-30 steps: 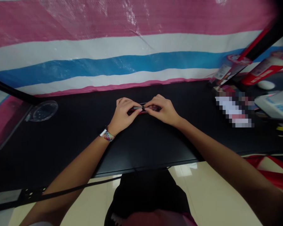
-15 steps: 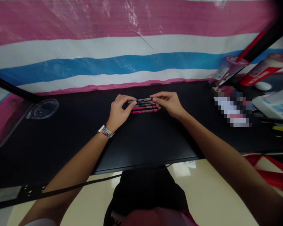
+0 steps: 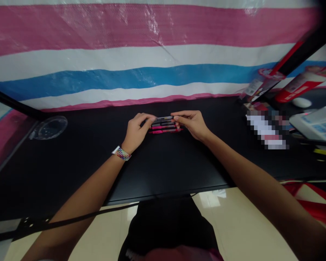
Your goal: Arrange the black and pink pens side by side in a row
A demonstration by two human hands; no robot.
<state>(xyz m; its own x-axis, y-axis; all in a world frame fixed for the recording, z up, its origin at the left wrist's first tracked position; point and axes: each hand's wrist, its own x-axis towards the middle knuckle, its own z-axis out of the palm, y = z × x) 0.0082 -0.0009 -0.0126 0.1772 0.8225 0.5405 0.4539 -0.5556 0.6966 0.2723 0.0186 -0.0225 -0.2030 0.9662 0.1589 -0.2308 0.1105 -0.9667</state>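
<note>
Multicoloured wristband (image 3: 123, 154), white part (image 3: 115, 149), bare forearms (image 3: 237, 163)

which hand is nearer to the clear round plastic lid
Left. The clear round plastic lid lies out to the left; the left hand is at the left ends of the pens, the right hand at their right ends, farther away.

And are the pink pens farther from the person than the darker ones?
No, the pink pens lie on the near side, with the darker pens beyond them.

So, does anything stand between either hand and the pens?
Nothing visible does: the left hand touches the pens at one end, the right hand at the other. The cups stand well off to the right.
</note>
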